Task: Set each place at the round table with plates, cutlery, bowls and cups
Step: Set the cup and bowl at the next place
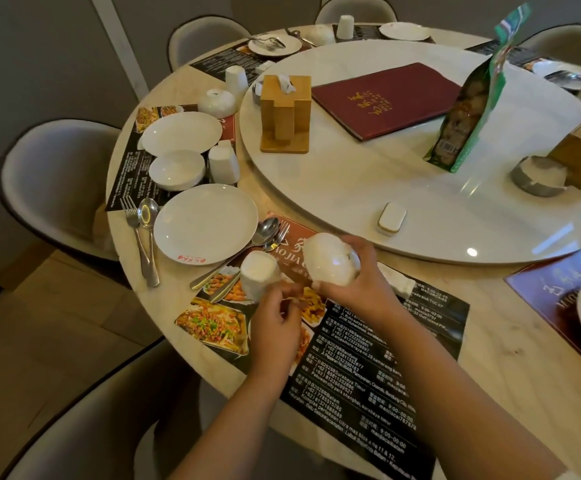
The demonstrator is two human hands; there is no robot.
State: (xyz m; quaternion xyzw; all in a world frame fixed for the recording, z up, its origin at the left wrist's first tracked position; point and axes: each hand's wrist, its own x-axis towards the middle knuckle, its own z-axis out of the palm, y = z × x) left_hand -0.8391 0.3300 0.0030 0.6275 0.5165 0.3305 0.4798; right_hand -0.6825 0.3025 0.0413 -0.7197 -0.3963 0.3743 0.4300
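Observation:
My right hand [358,282] grips an upturned white bowl [330,259] just above the printed placemat [368,368] in front of me. My left hand [277,327] holds a white cup [259,273] upside down by its lower part, left of the bowl. A spoon and fork [247,251] lie crossed on the mat's upper left corner. A large white plate [206,223] sits left of them, with another fork and spoon [143,233] beyond it.
The neighbouring place at the left has a plate [181,132], a bowl [177,169] and a cup [224,164]. The lazy Susan [420,188] carries a wooden napkin holder [284,114], a red menu [386,98], a green snack bag [472,109] and a small white dish [391,218]. Chairs ring the table.

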